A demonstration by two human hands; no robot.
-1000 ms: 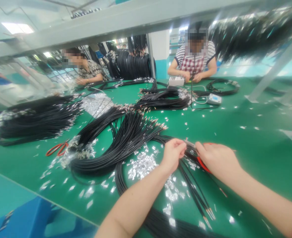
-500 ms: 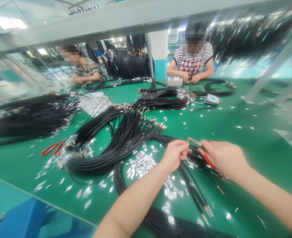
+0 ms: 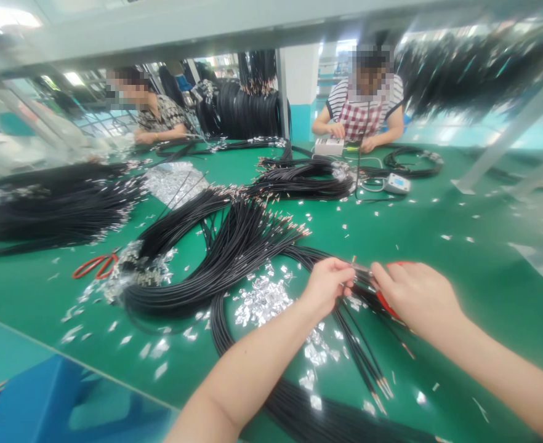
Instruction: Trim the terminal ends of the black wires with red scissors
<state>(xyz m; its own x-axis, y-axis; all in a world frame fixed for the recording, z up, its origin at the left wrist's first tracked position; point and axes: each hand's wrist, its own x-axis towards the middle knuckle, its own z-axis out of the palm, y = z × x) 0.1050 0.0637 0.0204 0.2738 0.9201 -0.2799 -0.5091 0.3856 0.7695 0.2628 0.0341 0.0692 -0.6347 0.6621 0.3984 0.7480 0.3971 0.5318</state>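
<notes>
My left hand (image 3: 325, 285) is closed in a pinch on the stripped end of a black cable (image 3: 354, 261), whose copper tip points up past the fingers. My right hand (image 3: 414, 292) grips red-handled scissors (image 3: 386, 304), and their metal blades reach left to that cable end. Whether the blades touch it, I cannot tell. Below both hands, several loose black cables (image 3: 361, 354) run down to bare copper ends. Silver foil scraps (image 3: 265, 301) lie in a heap left of my left hand.
A large curved bundle of black cables (image 3: 197, 295) lies left of centre on the green table (image 3: 456, 320). Another pair of red scissors (image 3: 95, 267) rests farther left. Two people (image 3: 366, 104) sit across the table. A blue stool (image 3: 36, 400) stands below the near edge.
The scissor blades have closed in on the cable end at my left fingertips, and the copper tip now stands more upright. The whole view has shifted slightly.
</notes>
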